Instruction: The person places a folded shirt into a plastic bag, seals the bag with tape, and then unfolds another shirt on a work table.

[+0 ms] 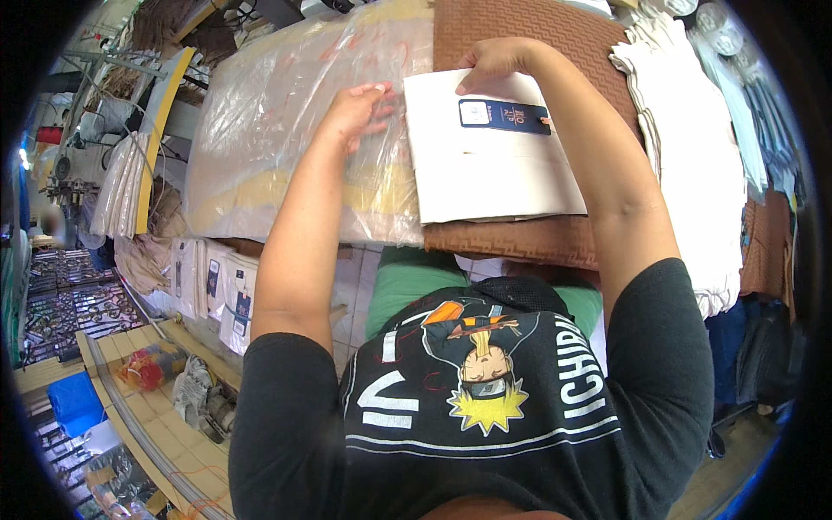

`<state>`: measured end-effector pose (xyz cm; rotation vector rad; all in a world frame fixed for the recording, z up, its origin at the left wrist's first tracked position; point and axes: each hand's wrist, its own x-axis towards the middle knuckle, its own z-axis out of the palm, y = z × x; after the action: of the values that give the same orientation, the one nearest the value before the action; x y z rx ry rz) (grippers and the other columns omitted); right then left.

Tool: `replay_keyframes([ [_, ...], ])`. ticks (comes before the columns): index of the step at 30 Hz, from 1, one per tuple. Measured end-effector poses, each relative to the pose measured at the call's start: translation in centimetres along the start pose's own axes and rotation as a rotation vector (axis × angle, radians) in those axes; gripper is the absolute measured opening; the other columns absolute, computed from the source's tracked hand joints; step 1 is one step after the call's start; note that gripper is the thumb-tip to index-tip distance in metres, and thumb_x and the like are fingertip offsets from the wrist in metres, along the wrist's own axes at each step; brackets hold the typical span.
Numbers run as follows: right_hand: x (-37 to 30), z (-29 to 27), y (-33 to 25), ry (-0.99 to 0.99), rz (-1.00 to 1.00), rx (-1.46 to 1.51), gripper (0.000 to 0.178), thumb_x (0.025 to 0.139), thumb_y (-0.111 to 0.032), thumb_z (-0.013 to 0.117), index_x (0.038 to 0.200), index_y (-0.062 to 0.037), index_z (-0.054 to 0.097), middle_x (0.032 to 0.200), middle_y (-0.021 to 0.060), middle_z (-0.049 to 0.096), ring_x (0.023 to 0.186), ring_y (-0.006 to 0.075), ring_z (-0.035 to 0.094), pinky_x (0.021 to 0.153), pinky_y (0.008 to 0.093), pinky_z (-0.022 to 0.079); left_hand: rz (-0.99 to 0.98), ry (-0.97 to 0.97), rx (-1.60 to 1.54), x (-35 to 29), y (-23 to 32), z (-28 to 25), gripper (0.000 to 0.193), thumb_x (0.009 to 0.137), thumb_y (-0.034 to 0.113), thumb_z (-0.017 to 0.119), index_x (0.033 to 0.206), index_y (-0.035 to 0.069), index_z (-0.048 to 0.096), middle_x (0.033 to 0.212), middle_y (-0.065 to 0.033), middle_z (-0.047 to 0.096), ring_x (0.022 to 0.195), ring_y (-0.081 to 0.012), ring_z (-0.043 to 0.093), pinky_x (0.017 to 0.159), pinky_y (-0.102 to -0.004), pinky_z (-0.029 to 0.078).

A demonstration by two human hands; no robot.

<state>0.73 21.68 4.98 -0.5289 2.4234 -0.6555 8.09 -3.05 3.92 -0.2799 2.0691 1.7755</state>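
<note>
A folded cream garment lies flat in front of me on a brown textured cover. On its upper part is a dark blue hang tag with a white label. My right hand grips the garment's far edge, thumb on top and the other fingers mostly hidden. To the left of the garment, my left hand is held over clear plastic sheeting, fingers apart and nothing in them. It is near the garment's left edge without touching it.
A pile of cream cloth hangs along the table's right side, with light blue cloth beyond. More tagged folded garments are below on the left. A yellow-edged board stands at the left, above a wooden table holding loose items.
</note>
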Motion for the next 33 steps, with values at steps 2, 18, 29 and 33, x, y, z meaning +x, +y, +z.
replay_keyframes([
  [2, -0.6, 0.1, -0.3, 0.002, -0.039, 0.056, 0.039, 0.074, -0.031, 0.073, 0.104, -0.0072, 0.067, 0.096, 0.0087, 0.068, 0.086, 0.0197, 0.064, 0.078, 0.0323, 0.048, -0.02, 0.013, -0.041, 0.0, 0.0, 0.2, 0.04, 0.096, 0.025, 0.045, 0.13, 0.004, 0.047, 0.13, -0.0118, 0.051, 0.116, -0.0275, 0.051, 0.099, -0.0444, 0.038],
  [18, -1.3, 0.4, -0.8, 0.06, -0.097, 0.044, 0.033, 0.072, -0.029, 0.072, 0.097, -0.0071, 0.068, 0.084, 0.0072, 0.068, 0.078, 0.0179, 0.063, 0.071, 0.0312, 0.048, 0.59, 0.309, 0.894, -1.4, 0.6, 5.9, 0.033, 0.091, 0.019, 0.048, 0.109, -0.005, 0.06, 0.124, -0.0269, 0.052, 0.112, -0.0367, 0.054, 0.096, -0.0368, 0.042],
  [29, -3.0, 0.1, -1.5, 0.094, -0.052, -0.074, 0.038, 0.074, -0.032, 0.071, 0.104, -0.0089, 0.068, 0.092, 0.009, 0.069, 0.085, 0.0217, 0.064, 0.076, 0.0352, 0.046, 0.421, 0.279, 1.199, -4.2, 0.4, 10.9, 0.044, 0.091, 0.014, 0.04, 0.13, -0.007, 0.043, 0.142, -0.0267, 0.031, 0.129, -0.0445, 0.034, 0.098, -0.0565, 0.037],
  [33, -3.7, 0.0, -1.7, 0.085, -0.096, -0.005, 0.038, 0.074, -0.031, 0.071, 0.106, -0.0103, 0.068, 0.093, 0.0087, 0.069, 0.085, 0.0217, 0.064, 0.076, 0.0349, 0.046, 0.384, 0.32, 1.129, -2.6, -0.2, 9.9, 0.045, 0.09, 0.016, 0.042, 0.132, -0.003, 0.043, 0.143, -0.0235, 0.032, 0.127, -0.0442, 0.036, 0.098, -0.0575, 0.037],
])
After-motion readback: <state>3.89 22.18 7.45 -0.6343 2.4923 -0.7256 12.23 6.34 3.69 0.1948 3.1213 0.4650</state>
